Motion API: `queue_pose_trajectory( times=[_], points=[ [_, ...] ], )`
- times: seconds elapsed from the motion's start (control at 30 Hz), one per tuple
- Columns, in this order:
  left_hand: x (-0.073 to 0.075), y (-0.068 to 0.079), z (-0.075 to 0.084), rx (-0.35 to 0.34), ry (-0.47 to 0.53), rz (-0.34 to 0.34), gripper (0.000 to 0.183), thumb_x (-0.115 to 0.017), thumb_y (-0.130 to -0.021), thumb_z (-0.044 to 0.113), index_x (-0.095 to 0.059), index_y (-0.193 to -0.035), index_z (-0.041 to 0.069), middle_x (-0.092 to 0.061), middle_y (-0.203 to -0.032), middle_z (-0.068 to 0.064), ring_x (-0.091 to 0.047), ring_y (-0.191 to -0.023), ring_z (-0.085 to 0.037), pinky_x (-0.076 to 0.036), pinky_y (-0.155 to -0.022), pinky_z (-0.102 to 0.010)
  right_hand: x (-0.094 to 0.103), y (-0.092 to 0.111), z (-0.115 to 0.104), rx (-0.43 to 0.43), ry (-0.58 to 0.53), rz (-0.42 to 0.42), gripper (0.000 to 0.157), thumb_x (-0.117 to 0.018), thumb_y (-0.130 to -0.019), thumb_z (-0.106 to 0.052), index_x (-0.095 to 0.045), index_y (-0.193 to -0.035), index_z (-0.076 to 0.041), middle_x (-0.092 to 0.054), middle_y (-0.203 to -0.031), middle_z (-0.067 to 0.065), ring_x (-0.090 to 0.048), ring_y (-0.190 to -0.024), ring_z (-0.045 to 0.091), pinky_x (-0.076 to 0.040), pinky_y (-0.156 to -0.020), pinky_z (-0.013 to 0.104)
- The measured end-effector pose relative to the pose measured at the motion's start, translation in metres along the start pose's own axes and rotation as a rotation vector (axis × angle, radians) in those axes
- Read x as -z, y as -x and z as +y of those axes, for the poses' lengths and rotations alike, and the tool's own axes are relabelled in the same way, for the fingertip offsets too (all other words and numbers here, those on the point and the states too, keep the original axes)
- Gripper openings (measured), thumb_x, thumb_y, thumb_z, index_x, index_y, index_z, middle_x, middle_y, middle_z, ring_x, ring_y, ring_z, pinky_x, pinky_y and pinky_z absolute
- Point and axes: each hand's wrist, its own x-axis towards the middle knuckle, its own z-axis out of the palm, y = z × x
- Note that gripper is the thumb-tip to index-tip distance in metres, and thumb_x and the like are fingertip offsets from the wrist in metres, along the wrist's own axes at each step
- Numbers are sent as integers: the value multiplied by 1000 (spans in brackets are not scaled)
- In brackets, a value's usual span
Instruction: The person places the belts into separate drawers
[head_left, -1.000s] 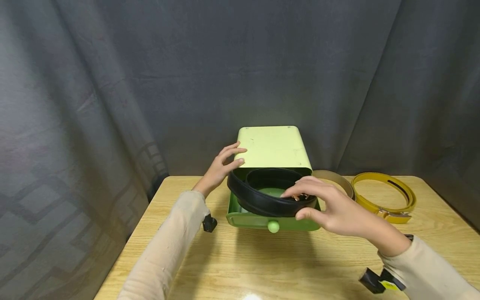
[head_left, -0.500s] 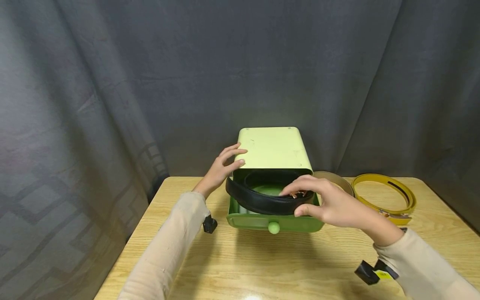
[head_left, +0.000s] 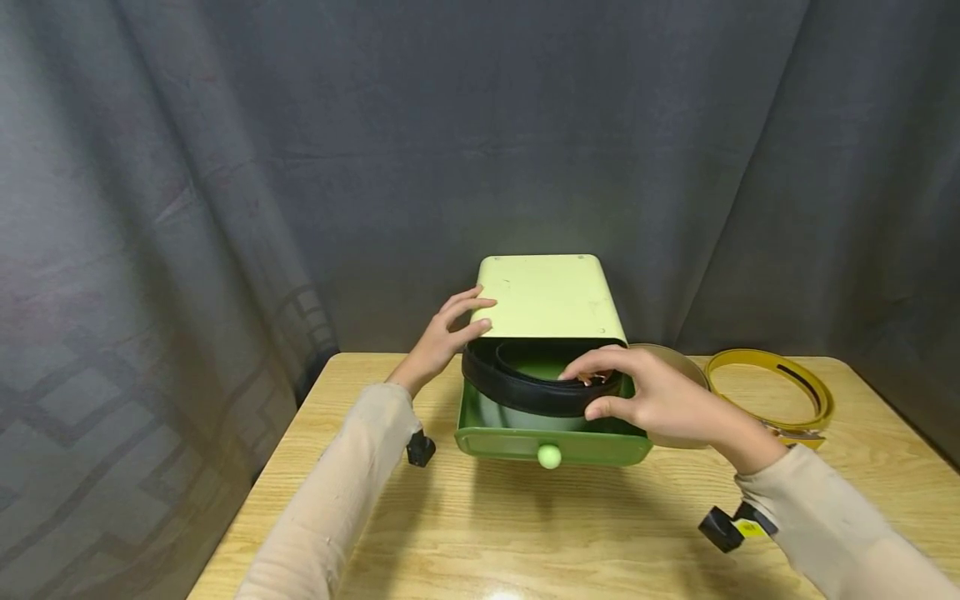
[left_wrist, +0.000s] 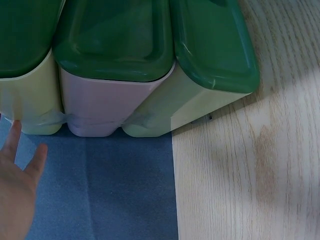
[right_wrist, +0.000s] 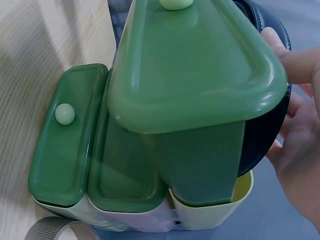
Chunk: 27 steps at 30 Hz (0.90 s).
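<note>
A coiled black belt (head_left: 517,393) with a gold-coloured buckle lies partly over the pulled-out green drawer (head_left: 517,442), its far side under the front edge of the pale green cabinet (head_left: 547,296). My right hand (head_left: 660,400) pinches the belt near the buckle, thumb outside and fingers inside the coil. In the right wrist view, the belt (right_wrist: 265,130) shows behind the drawer front (right_wrist: 200,75), beside the fingers. My left hand (head_left: 442,337) rests on the cabinet's left top edge, fingers extended. The left wrist view catches part of that hand (left_wrist: 17,195) beside the cabinet.
To the right, a yellow belt (head_left: 825,396) lies coiled on the wooden table (head_left: 570,533). A tan belt (head_left: 686,371) sits between it and the cabinet, partly hidden by my right hand. Two shut drawers with green fronts (right_wrist: 65,150) show below. A grey curtain (head_left: 480,150) hangs behind.
My right hand has moved the black belt back and down into the drawer, away from the drawer's front edge. The left hand stays on the cabinet.
</note>
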Motion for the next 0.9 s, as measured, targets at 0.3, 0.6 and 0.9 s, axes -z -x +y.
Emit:
queue_pose_trajectory(
  times=[0.3,0.6,0.9],
  points=[
    [-2,-7,-23,-16,-16,19,37,-60,-100,20,-60,-136,13,-30,-158,4,-18,-147,-18,-22,-114,-56,-4,-6,8,6,-31,-22,35,-78,-84,-16,-68,-118,-15,-64,-105,-8,-56,-91,10,-49,-75,28],
    [-4,-7,-21,-21,1,13,38,-59,-101,18,-59,-137,8,-28,-160,-2,-16,-148,-22,-19,-115,-58,-5,-9,16,-45,-26,-49,36,-81,-83,-18,-69,-117,-17,-64,-101,-9,-57,-92,10,-50,-78,30],
    [-3,3,13,9,20,-21,40,-57,-101,11,-54,-138,-3,-24,-160,-15,-14,-149,-30,-18,-115,-59,-4,-13,21,-87,-13,-102,36,-82,-82,-14,-70,-115,-16,-64,-99,-8,-59,-90,10,-51,-78,31]
  ],
)
